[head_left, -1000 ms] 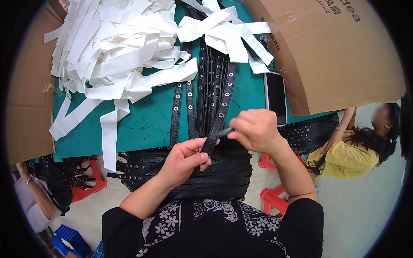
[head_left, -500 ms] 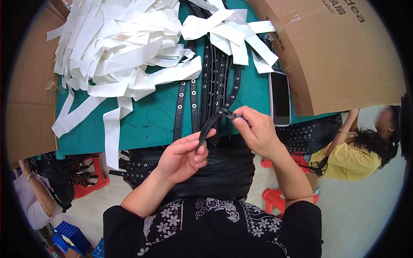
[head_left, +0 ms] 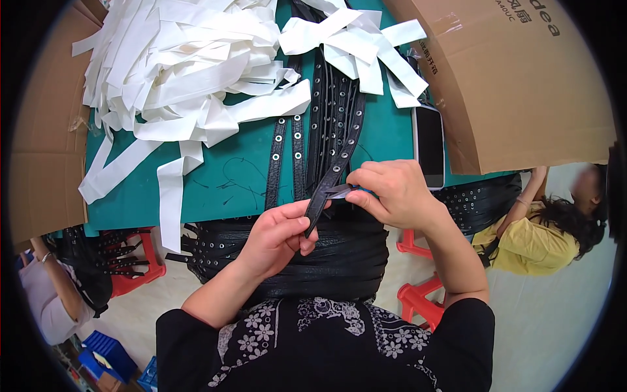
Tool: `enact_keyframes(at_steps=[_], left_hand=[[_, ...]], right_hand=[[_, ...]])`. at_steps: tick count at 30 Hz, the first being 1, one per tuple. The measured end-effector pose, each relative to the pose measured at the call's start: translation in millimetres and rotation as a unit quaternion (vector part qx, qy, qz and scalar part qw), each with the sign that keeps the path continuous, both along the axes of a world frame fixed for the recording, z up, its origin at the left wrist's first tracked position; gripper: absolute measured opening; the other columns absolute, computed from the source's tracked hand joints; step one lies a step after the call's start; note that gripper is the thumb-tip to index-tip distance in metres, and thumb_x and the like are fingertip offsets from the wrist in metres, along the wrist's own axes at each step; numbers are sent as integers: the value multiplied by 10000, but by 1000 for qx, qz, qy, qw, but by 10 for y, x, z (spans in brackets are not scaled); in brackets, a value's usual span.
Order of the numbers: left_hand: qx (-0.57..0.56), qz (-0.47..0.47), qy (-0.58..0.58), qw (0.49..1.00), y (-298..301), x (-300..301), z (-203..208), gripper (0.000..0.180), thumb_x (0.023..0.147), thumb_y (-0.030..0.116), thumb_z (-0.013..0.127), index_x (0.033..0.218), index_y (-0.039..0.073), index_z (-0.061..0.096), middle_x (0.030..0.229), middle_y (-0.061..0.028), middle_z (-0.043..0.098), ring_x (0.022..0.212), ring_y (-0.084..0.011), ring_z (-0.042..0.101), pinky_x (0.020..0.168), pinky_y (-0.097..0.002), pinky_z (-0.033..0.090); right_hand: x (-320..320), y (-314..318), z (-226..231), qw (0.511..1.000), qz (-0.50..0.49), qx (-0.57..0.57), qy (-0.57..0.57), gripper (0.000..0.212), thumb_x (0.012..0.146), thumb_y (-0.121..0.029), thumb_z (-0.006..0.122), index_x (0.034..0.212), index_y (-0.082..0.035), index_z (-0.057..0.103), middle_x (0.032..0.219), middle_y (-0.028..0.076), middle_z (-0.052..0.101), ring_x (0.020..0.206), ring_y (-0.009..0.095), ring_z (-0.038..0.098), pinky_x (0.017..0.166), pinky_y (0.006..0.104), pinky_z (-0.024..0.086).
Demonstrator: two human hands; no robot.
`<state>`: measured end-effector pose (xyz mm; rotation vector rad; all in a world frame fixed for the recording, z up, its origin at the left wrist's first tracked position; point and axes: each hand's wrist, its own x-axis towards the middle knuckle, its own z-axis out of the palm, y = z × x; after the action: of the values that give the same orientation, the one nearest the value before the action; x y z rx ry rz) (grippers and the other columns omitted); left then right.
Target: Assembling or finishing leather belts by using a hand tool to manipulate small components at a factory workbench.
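Note:
My left hand (head_left: 277, 233) pinches the near end of a black strap with metal eyelets (head_left: 341, 160). The strap runs away from me over the table. In my right hand (head_left: 395, 193) is a pair of small thread snips (head_left: 337, 191), with a bit of blue handle showing between the fingers. The blades lie against the strap's edge, close to my left fingertips. More black eyelet straps (head_left: 321, 117) lie lengthwise on the table beyond my hands, and two shorter-looking strap ends (head_left: 275, 163) lie to their left.
White fabric strips (head_left: 176, 72) are heaped on the green table (head_left: 130, 202). At right lie a phone (head_left: 429, 147) and a cardboard box (head_left: 522, 98). Bundled black straps (head_left: 294, 261) hang before me. People sit at both sides, one in a yellow top (head_left: 532, 238), near red stools (head_left: 418, 297).
My right hand has brought the snips down and nearer to me along the strap, close to my left fingers. The strap end has shifted slightly right and lies straighter.

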<state>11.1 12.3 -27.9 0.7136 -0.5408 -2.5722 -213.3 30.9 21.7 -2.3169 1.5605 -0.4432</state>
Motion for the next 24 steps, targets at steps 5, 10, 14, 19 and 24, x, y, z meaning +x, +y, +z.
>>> enact_keyframes(at_steps=[5, 10, 14, 19, 24], left_hand=[[-27, -8, -7, 1000, -5, -1, 13, 344, 860, 130, 489, 1146, -60, 489, 671, -41, 544, 547, -79, 452, 518, -221, 384], [-24, -16, 6, 1000, -17, -2, 0, 339, 862, 140, 488, 1131, -66, 493, 651, -40, 533, 534, -82, 446, 510, -219, 374], [-25, -22, 28, 999, -15, 9, -32, 344, 864, 149, 492, 1130, -68, 493, 649, -42, 533, 534, -86, 450, 510, -219, 372], [-34, -7, 7, 999, -10, 3, 37, 324, 869, 137, 494, 1121, -67, 504, 665, -44, 544, 557, -91, 470, 523, -225, 386], [-28, -17, -7, 999, -29, 29, 10, 290, 892, 137, 485, 1101, -62, 523, 707, -45, 552, 590, -93, 478, 541, -230, 397]], right_hand=[[-7, -12, 11, 1000, 20, -3, 10, 210, 788, -298, 599, 771, -90, 579, 622, 39, 507, 562, 226, 535, 486, 329, 387], [-30, -28, 25, 999, 42, -21, 20, 201, 769, -305, 612, 750, -107, 579, 600, 25, 484, 541, 206, 527, 465, 323, 376], [-33, -31, 23, 998, 51, -25, 22, 204, 763, -305, 616, 744, -105, 578, 590, 23, 474, 538, 203, 526, 466, 323, 375], [-41, -4, -34, 997, -18, -70, -22, 197, 766, -282, 618, 759, -90, 576, 606, 42, 498, 536, 228, 526, 470, 328, 381], [78, 124, 74, 998, -28, -53, -15, 214, 764, -295, 620, 767, -86, 576, 609, 45, 506, 523, 231, 522, 464, 326, 381]])
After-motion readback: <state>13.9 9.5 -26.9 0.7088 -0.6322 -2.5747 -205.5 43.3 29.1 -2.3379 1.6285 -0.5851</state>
